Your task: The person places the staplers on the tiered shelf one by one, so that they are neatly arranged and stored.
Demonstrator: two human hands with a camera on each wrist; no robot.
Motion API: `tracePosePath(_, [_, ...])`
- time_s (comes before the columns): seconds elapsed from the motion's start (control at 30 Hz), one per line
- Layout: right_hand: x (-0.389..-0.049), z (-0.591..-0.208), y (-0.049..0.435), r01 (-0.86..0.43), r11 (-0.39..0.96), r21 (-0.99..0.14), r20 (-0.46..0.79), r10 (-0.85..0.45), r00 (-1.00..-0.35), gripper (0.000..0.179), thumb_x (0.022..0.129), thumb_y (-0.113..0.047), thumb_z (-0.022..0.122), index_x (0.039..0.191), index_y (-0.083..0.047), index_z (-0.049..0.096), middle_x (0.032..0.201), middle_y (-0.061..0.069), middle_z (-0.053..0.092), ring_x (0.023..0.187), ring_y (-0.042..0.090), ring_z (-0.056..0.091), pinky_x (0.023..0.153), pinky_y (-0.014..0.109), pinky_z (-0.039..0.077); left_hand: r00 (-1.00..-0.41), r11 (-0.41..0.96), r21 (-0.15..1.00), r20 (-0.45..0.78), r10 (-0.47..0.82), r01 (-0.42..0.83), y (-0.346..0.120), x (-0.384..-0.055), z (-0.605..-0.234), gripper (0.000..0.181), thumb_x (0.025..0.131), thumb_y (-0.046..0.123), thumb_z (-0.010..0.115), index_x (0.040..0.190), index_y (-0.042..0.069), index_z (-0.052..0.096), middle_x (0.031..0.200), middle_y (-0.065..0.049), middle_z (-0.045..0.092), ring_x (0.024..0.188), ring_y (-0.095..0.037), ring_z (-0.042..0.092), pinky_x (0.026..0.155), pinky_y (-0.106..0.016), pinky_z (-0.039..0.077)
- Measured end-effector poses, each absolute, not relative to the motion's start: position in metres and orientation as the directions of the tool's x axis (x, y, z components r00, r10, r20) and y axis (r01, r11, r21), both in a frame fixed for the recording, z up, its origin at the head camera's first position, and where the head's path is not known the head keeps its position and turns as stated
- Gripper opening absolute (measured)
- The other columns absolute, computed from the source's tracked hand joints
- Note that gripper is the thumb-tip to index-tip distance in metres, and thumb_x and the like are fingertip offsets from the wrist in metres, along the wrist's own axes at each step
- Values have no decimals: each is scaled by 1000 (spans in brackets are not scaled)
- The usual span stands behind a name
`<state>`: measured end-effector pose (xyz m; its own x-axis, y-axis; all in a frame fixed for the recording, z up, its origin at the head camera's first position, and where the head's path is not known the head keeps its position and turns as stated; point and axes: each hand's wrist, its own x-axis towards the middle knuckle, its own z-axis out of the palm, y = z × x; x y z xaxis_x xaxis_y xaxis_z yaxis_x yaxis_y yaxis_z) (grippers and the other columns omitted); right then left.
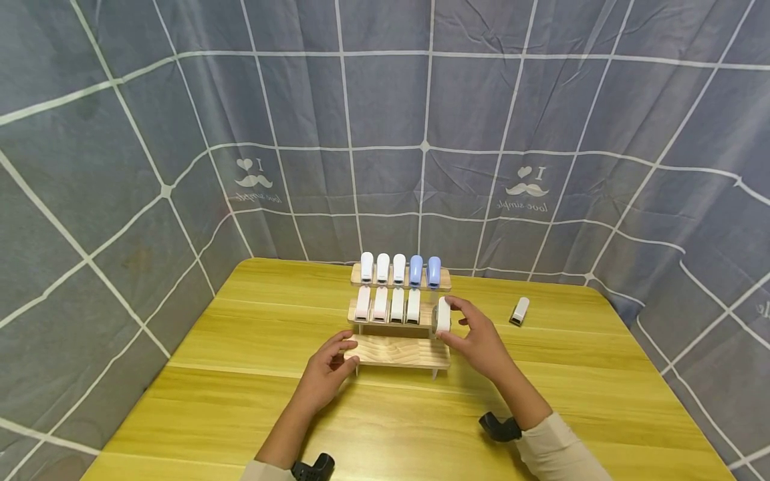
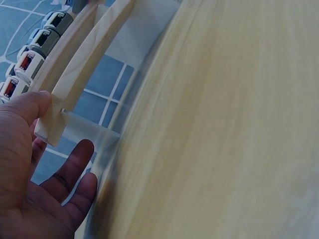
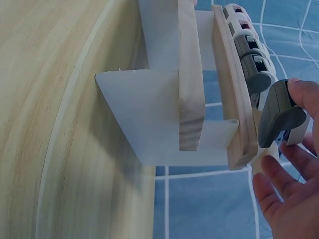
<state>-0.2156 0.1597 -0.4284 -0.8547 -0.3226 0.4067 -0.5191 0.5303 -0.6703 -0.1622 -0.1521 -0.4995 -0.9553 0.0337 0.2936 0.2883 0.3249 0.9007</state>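
A three-tier wooden display rack (image 1: 398, 352) with whitish side supports stands on the table. My right hand (image 1: 481, 342) pinches a white-topped stapler (image 1: 443, 316) between thumb and fingers at the right end of the middle tier. Its grey base (image 3: 271, 113) is close to the shelf edge in the right wrist view; whether they touch I cannot tell. My left hand (image 1: 325, 375) holds the left end of the bottom tier, its thumb against the board (image 2: 75, 79). Several pale staplers (image 1: 381, 304) line the middle tier. White staplers (image 1: 383, 268) and two blue staplers (image 1: 416, 270) fill the top one.
One more white stapler (image 1: 520, 311) lies on the wooden table (image 1: 577, 374) to the right of the rack. Behind the table hangs a grey curtain (image 1: 385, 180) with white grid lines.
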Motion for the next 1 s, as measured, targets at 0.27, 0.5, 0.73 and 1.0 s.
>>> tracePosePath(0.27, [-217,-430,152,-529,537,-657,407,-339,-849,65,85,-15,81,141,-7,50,129,10,60,117,28,55,93,52,48,-958,316,907,284,31,279,-152,-161,-499,24,91,10,73,115,10,70,142,-7,54,110,-24,60,86,-32,51])
tracePosePath(0.5, [-218,-430,146,-545,575,-610,434,-332,-837,65,83,-17,82,140,-6,53,134,13,59,120,32,56,97,54,46,-958,311,908,285,34,281,-152,-160,-497,24,92,10,73,115,10,70,143,-7,54,110,-24,60,86,-33,51])
tracePosePath(0.73, [-223,-434,144,-560,587,-585,446,-345,-826,63,85,-18,81,141,-6,53,140,11,56,124,31,54,100,52,44,-959,317,907,280,35,276,-152,-160,-499,24,92,10,72,116,10,70,143,-7,53,109,-24,60,86,-34,51])
tracePosePath(1.0, [-226,-435,142,-597,568,-566,471,-371,-800,63,86,-17,80,141,-4,52,133,13,59,104,25,58,92,51,48,-966,352,905,260,-12,239,-143,-152,-484,25,90,0,70,115,2,68,142,-14,54,109,-31,60,87,-37,51])
